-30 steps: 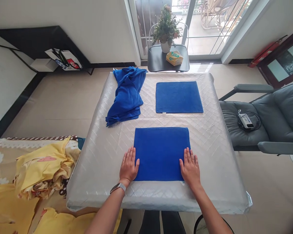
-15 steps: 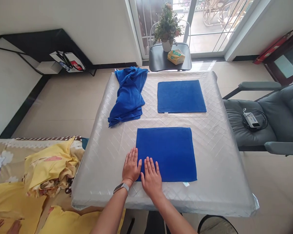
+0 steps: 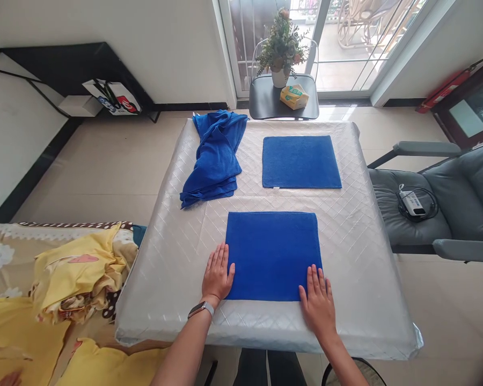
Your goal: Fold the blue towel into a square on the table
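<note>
A blue towel (image 3: 271, 252) lies flat in a rectangle near the front of the table. My left hand (image 3: 218, 272) rests flat on its left edge, fingers stretched out and holding nothing. On the lower right corner lies my right hand (image 3: 317, 300), palm down, its fingers extended and a little spread. Behind this towel a second blue towel (image 3: 301, 162) lies flat, with a small pale tag at its near edge. A loose, crumpled pile of blue towels (image 3: 216, 161) sits at the table's back left.
A silvery quilted cover (image 3: 362, 300) drapes the table. Behind it, a dark chair (image 3: 261, 104) holds a potted plant (image 3: 280, 53) and a tissue pack (image 3: 294, 97). A grey armchair (image 3: 414, 209) stands right. Yellow cloths (image 3: 80, 268) lie left, where another person's hand (image 3: 10, 378) shows.
My right hand has slid right across the towel, from beside my left hand to the lower right corner, covering the tag there. My left hand stays at the left edge.
</note>
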Demonstrator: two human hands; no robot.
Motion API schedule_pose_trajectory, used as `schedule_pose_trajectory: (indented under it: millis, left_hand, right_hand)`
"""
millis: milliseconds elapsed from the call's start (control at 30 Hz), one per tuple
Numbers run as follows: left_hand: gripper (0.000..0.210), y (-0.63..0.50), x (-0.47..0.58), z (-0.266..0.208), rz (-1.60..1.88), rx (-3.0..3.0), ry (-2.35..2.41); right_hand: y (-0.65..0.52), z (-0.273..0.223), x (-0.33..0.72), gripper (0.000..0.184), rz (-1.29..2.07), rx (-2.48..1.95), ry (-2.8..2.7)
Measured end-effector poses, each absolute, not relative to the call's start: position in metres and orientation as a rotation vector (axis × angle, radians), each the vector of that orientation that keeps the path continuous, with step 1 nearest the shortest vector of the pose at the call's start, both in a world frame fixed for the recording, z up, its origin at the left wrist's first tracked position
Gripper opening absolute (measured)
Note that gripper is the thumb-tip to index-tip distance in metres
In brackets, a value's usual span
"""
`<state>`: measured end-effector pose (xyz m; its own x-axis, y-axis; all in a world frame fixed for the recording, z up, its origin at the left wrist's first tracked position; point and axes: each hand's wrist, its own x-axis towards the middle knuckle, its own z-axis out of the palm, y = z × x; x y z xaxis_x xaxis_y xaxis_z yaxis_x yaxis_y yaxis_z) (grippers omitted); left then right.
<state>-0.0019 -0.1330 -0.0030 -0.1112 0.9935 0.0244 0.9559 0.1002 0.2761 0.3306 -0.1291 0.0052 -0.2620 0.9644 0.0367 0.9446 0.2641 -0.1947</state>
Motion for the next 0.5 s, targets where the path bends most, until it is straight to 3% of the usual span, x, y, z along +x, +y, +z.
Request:
schedule_pose_trajectory:
  millis: [300, 500]
  left_hand:
    - [0.069, -0.133, -0.002, -0.004, 0.308, 2.009, 2.211]
    - [0.070, -0.133, -0.001, -0.003, 0.282, 2.022, 2.224]
  right_hand:
    - [-0.132, 0.007, 0.343, 0.067, 0.223, -1.868, -2.322]
    - [-0.123, 0.038, 0.316, 0.065, 0.215, -1.864, -2.282]
